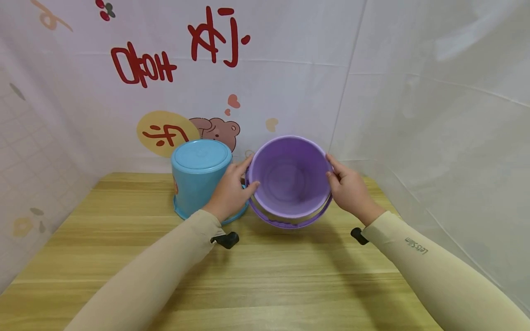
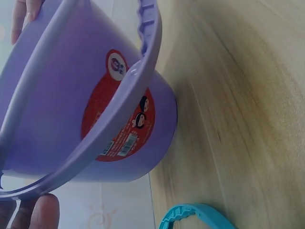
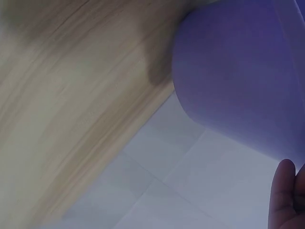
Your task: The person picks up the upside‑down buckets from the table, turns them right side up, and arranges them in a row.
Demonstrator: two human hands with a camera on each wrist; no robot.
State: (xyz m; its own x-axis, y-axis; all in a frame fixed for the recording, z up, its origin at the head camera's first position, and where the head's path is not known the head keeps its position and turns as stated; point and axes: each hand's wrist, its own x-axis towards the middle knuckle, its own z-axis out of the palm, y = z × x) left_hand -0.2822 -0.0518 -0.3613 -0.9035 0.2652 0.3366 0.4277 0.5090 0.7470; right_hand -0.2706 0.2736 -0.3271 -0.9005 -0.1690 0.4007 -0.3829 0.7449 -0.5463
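Note:
A purple bucket [image 1: 290,177] is tilted so its mouth faces me in the head view. My left hand [image 1: 230,191] grips its rim on the left, thumb over the edge. On the opposite side, my right hand [image 1: 351,189] pinches the rim between thumb and fingers. The bucket's purple handle [image 1: 290,225] hangs below the mouth. In the left wrist view a red label [image 2: 126,119] shows on the bucket's outer wall. The right wrist view shows the bucket's plain side [image 3: 233,71] and part of my right hand [image 3: 286,200].
An upside-down light blue bucket [image 1: 201,170] stands on the wooden table [image 1: 265,280], just left of my left hand. Its blue handle [image 2: 202,214] shows at the bottom of the left wrist view. A printed white sheet [image 1: 290,82] hangs behind the table.

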